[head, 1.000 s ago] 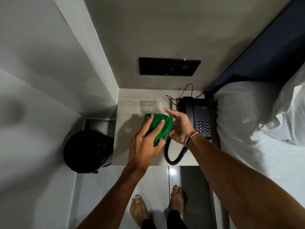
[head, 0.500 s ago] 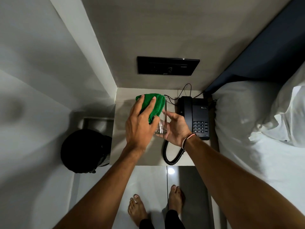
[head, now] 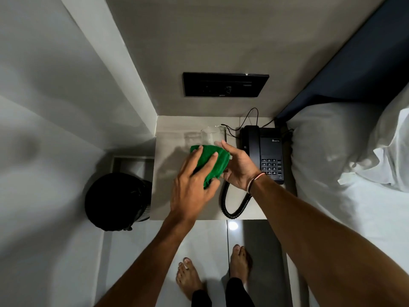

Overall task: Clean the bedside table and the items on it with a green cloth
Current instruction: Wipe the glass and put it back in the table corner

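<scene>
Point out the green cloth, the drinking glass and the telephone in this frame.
green cloth (head: 211, 163), head view, on its bunched middle between the fingers.
drinking glass (head: 210, 136), head view, on the clear upper wall above the cloth.
telephone (head: 269, 149), head view, on the body above the keypad.

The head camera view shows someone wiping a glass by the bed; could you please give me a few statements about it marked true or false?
1. The left hand presses the green cloth against the glass. True.
2. The right hand rests on the telephone's keypad. False: it steadies the glass from the side, beside the telephone.
3. The telephone handset is lifted off its cradle. False: it lies on the telephone.
4. A coiled cord loops on the bedside table below the right hand. True.
5. A dark bin stands on the floor left of the table. True.
</scene>
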Motion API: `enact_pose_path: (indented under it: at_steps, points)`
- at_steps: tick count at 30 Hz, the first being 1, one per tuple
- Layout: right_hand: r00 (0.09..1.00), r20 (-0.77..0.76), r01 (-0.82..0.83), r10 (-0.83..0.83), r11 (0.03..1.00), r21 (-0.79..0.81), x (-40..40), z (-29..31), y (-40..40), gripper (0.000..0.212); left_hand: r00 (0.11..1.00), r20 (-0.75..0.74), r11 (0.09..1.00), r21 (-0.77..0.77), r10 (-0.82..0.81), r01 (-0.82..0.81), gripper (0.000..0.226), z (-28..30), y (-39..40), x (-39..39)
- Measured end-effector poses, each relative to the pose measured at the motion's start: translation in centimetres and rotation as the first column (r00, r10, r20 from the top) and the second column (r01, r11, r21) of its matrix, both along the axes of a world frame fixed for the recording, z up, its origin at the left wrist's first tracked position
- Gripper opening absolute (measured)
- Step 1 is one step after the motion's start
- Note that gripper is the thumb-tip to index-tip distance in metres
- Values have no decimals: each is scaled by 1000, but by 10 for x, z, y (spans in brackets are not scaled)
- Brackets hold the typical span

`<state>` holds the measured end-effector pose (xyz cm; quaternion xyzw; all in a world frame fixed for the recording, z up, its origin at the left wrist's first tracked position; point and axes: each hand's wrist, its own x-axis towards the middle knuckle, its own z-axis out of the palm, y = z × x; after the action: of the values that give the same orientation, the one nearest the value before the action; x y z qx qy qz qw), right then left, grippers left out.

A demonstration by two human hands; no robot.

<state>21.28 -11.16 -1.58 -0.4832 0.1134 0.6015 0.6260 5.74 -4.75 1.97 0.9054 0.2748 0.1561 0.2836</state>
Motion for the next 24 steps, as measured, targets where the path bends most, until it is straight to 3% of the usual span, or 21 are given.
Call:
enact_pose_path:
  at_steps: [1, 4, 6, 13, 18, 22, 24]
  points:
    - [1000, -13, 4, -4, 1000, 12, 1, 3, 1, 32, 1000, -8, 1000, 10, -26, 26, 56, -1, -1, -3]
    - [1000, -18, -25, 26, 1000, 9, 3, 5, 4, 65, 999, -22, 999, 8, -41, 41, 57, -1, -1, -11]
    - [1000, 14, -14, 14, 1000, 1, 3, 3, 5, 72, 1000, -20, 1000, 6, 1, 0, 57, 1, 3, -11]
    - [999, -9, -48, 49, 997, 54, -11, -5, 3, 37, 994, -20, 994, 6, 108, -108, 54, 13, 29, 16]
    - [982, -184, 49, -37, 997, 65, -20, -8, 5, 40, 990, -41, 991, -9, 136, -136, 57, 7, 35, 25]
    - [976, -208, 82, -69, 995, 52, -24, -10, 6, 55, 997, -36, 998, -5, 68, -68, 60, 1, 25, 20]
    - [967, -230, 122, -107, 991, 53, -23, -8, 9, 49, 997, -63, 999, -14, 47, -48, 61, -2, 18, 11]
